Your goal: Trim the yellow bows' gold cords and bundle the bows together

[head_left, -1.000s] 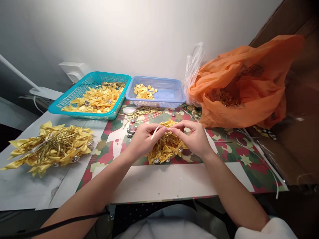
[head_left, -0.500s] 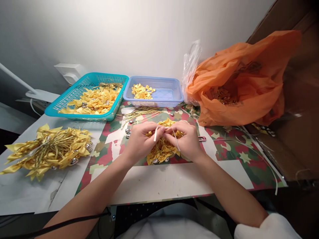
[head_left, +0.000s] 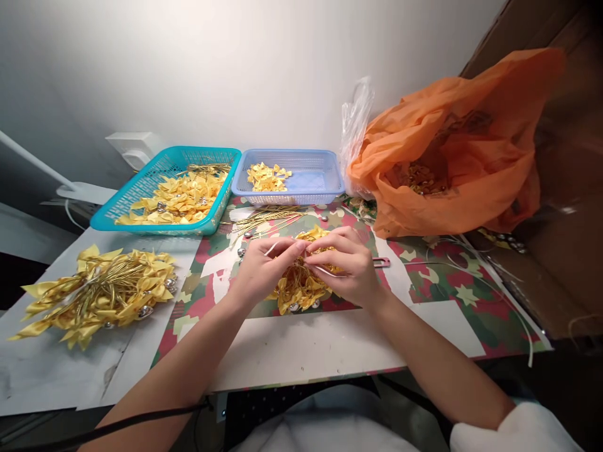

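Note:
Both hands meet over a bundle of yellow ribbon flowers with gold cords and silver bells, lying in front of me. My left hand is closed, thumb against forefinger, with a thin white tie showing along its fingers. My right hand is bent with its fingertips at the left thumb tip; a piece of the white tie shows between its fingers. The hands hide the upper part of the bundle and the exact pinch point. Farther left rests a second tied bundle.
Behind are a teal basket and a blue basket, both holding yellow ribbon pieces. Gold cords and loose bells lie before them. An orange bag stands at right, near white strips and a pink clip.
The white tie end that stood up from my left fingers now lies lower along them. My right fingers have fanned out more. The view has shifted slightly.

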A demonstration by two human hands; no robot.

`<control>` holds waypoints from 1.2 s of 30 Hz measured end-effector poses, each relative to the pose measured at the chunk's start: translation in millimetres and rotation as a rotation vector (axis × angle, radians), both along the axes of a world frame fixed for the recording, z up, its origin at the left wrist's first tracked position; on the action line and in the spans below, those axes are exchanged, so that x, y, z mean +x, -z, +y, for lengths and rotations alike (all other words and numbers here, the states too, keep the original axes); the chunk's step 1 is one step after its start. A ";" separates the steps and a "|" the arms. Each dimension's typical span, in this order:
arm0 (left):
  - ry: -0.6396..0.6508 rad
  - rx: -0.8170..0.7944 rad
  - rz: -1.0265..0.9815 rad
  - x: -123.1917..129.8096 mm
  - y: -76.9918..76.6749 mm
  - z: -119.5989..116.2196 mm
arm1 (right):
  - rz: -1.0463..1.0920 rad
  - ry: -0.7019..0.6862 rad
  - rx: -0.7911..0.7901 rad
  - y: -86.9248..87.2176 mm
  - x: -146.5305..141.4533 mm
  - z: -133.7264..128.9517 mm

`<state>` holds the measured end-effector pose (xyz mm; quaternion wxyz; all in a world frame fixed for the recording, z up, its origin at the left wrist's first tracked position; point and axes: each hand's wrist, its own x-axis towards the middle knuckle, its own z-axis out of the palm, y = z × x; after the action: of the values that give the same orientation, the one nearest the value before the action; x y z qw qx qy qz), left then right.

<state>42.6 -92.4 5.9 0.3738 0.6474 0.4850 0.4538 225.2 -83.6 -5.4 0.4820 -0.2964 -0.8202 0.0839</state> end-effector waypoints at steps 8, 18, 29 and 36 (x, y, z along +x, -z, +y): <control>-0.093 0.370 0.167 -3.5 1.1 -1.8 | -0.149 0.099 0.133 7.1 2.5 5.4; -0.052 0.951 0.519 -7.5 0.5 -4.7 | 0.061 -0.073 -0.266 -0.6 3.3 6.0; 0.065 1.050 0.527 -2.8 -1.2 -11.8 | 0.061 0.020 -0.168 9.0 -4.6 1.2; 0.036 1.017 0.503 -4.0 2.2 -10.8 | 0.196 -0.034 -0.389 3.1 -6.9 -5.9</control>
<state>38.6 -103.2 3.6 -0.1045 0.8423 0.2685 0.4555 218.3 -89.5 -8.5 0.4917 -0.3605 -0.7427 0.2770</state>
